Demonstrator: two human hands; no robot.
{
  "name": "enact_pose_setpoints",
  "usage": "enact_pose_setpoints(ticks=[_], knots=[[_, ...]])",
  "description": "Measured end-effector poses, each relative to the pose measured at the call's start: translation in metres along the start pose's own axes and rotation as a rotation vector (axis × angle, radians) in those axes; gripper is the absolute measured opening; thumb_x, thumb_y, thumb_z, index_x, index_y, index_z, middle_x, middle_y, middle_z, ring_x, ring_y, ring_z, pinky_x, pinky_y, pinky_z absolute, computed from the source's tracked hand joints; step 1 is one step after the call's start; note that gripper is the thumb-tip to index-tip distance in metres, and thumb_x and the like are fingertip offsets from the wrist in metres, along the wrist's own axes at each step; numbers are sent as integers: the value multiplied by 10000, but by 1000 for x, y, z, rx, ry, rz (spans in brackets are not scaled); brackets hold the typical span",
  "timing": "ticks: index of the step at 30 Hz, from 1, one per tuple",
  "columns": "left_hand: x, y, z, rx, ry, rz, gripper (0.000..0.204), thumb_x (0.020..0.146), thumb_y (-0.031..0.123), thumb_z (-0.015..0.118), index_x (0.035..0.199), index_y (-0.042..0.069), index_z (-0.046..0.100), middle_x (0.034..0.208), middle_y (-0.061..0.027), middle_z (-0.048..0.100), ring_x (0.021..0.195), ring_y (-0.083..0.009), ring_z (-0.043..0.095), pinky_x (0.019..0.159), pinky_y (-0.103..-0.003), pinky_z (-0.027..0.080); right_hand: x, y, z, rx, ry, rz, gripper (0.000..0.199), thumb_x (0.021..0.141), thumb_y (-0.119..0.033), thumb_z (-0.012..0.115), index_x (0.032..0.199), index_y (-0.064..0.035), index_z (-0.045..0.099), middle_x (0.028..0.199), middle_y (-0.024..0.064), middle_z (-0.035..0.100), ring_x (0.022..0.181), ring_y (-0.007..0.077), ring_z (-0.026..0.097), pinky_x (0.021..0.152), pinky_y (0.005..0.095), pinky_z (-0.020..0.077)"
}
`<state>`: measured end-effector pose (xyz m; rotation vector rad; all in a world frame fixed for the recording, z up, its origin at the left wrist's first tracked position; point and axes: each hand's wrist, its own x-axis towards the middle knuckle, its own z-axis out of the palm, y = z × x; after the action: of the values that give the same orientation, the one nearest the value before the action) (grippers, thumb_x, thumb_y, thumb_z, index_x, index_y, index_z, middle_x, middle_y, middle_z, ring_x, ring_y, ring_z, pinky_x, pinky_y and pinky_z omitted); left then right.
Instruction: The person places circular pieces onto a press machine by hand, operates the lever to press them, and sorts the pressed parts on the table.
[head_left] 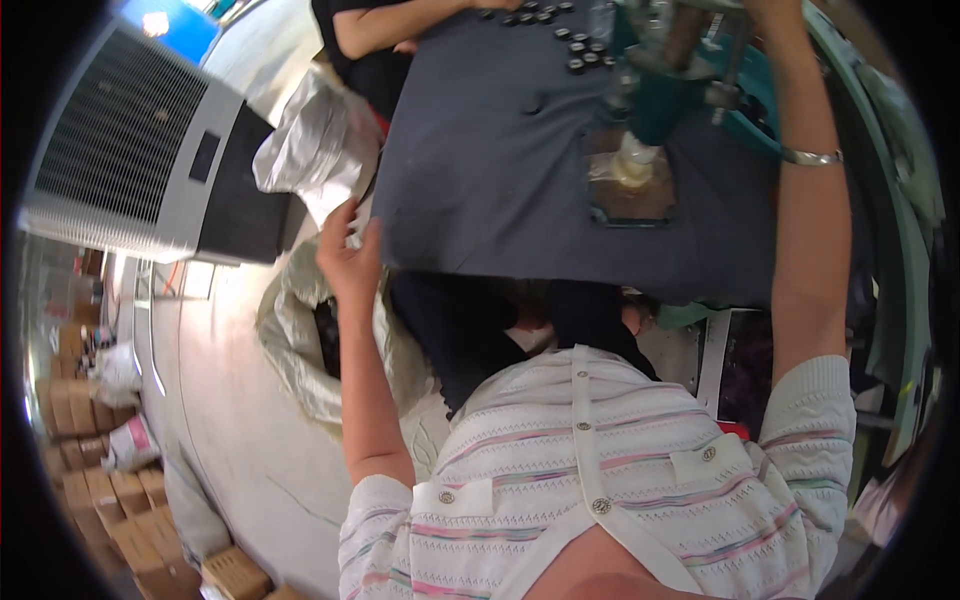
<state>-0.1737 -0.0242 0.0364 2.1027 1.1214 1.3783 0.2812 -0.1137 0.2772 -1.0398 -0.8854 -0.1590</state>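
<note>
The left hand (350, 262) is hovering, fingers loosely parted and apparently empty, beside the edge of a table covered in dark grey cloth (480, 190). The right hand (775, 10) is reaching to the top of a dark green metal hand press (662, 105); the picture's edge is cutting it off, so its grip cannot be told. Beneath the press, a blurred pale cylindrical piece (635, 162) is standing on the base. Farther off, small round black caps (578, 66) are lying near a co-worker's bare forearm (400, 24).
</note>
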Motion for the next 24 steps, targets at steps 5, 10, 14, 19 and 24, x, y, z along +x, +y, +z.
enact_pose_setpoints(ticks=[5,10,14,19,24], knots=[[54,52,139,-188,-277,103,508,744,54,763,1231,35,619,1125,-144,662,972,-246,644,794,-335,529,2,5,-7,-20,-46,-51,223,975,-266,514,923,-78,623,707,1,530,463,47,401,387,205,300],[73,50,219,-74,-316,153,582,725,91,775,1270,23,584,1165,-165,654,1087,-319,604,897,-391,501,8,11,-7,4,-47,-101,203,969,-243,512,903,-86,623,707,-3,531,496,55,414,419,219,321],[77,51,237,25,-316,175,540,722,97,767,1230,11,607,1139,-169,664,1082,-356,583,927,-422,481,15,20,-10,-18,-39,-236,203,971,-229,512,893,-74,618,715,-7,530,542,53,428,466,216,337],[79,43,241,121,-274,339,444,739,133,755,1153,7,654,1075,-137,685,1000,-347,592,887,-418,497,4,8,-8,-37,-57,-168,207,978,-225,508,900,-66,615,723,-9,530,580,58,441,501,222,351],[80,39,247,189,-235,431,367,757,123,729,1108,26,682,1000,-120,685,944,-336,593,835,-422,504,10,17,-8,-50,-53,-185,204,984,-217,503,914,-63,617,727,-14,531,597,60,451,525,222,357]])
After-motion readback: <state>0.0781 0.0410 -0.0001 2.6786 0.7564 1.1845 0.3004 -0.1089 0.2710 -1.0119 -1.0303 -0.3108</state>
